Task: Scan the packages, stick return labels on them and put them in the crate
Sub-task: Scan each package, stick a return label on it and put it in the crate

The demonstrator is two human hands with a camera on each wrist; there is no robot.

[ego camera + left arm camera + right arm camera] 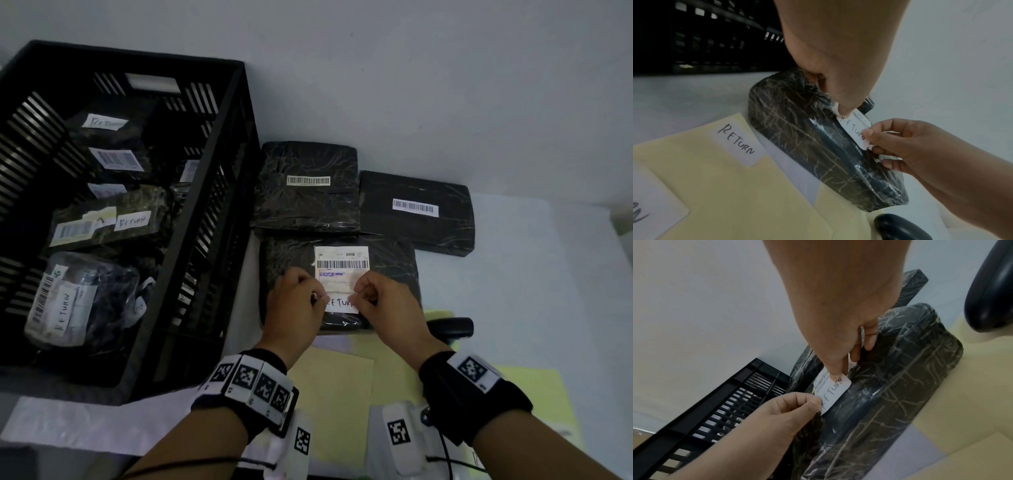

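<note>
At frame centre, left hand and right hand each pinch an end of the return label, stretching it flat to stick squarely onto the package.

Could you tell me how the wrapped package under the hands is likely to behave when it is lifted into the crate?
The package looks flat and blocky, so it probably stays stiff and won't roll. Its glossy wrinkled film may be somewhat slippery. The return label, pinched by the left hand and right hand, could peel if unpressed.

Counted on table: three black packages, one crate, one scanner. Inside crate: at least four packages, exact number unclear. Two hands in view.
</note>
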